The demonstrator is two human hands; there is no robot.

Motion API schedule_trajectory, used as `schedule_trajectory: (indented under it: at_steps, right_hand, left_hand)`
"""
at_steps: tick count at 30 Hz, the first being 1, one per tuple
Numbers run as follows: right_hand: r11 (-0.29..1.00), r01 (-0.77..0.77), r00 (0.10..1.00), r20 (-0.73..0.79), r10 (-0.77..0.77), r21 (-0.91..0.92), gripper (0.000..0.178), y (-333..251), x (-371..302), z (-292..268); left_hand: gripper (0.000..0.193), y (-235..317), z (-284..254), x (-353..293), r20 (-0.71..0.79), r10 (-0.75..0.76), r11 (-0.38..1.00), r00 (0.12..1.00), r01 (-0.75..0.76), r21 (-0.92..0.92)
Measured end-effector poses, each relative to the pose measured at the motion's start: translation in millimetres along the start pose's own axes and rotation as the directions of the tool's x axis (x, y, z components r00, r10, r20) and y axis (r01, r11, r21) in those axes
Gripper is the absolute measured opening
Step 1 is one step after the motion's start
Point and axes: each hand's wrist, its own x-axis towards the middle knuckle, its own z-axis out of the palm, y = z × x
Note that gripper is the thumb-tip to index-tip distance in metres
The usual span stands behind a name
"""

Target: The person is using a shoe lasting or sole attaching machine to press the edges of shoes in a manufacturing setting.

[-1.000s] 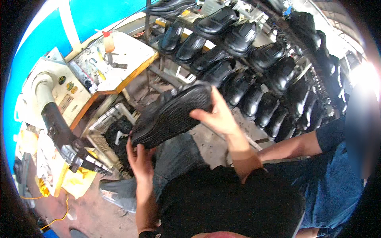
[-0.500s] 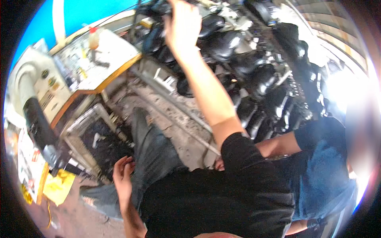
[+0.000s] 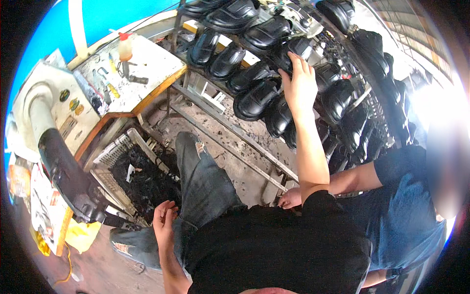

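My right hand (image 3: 301, 85) reaches out over a rack of black shoes, its fingers stretched and its thumb apart. The fingertips are at a black shoe (image 3: 280, 57) on the upper row; whether they touch it I cannot tell. Just left of the wrist sits another shiny black shoe (image 3: 255, 100) on the row nearer me. Beside my bent knee hangs my left hand (image 3: 165, 215), fingers loosely curled and apart, with nothing seen in it. Black scraps fill a pale plastic crate (image 3: 104, 156) close to that hand.
A co-worker in a blue shirt (image 3: 399, 210) is at my right, a hand (image 3: 290, 198) near my right elbow. At the left stand a white-topped table (image 3: 152, 54) with a red-capped bottle (image 3: 125, 46) and a machine with a black hose (image 3: 61, 161). Metal rails (image 3: 230, 130) run below the shoes.
My right hand has moved right and nearer me, from the rack's far left end to above the middle shoes. The view has shifted slightly; my left hand stays by my knee.
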Motion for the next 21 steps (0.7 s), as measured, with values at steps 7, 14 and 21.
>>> schedule_trajectory:
  at_steps: [7, 14, 21]
  right_hand:
    - [0.982, -0.129, 0.954, -0.254, 0.160, 0.135, 0.043, 6, -13, -12]
    - [0.996, -0.081, 0.969, -0.230, 0.088, 0.042, 0.046, 5, -1, -5]
    - [0.954, 0.107, 0.987, -0.147, -0.068, 0.279, 0.047, -18, -14, -45]
  left_hand:
    - [0.031, 9, 10, 9, 0.092, -0.004, 0.998, 0.996, -0.001, 0.061]
    - [0.031, -5, 15, 7, 0.134, 0.021, 0.999, 0.991, -0.027, 0.045]
    - [0.032, -15, 19, -1, 0.121, 0.013, 0.997, 0.993, -0.021, 0.071]
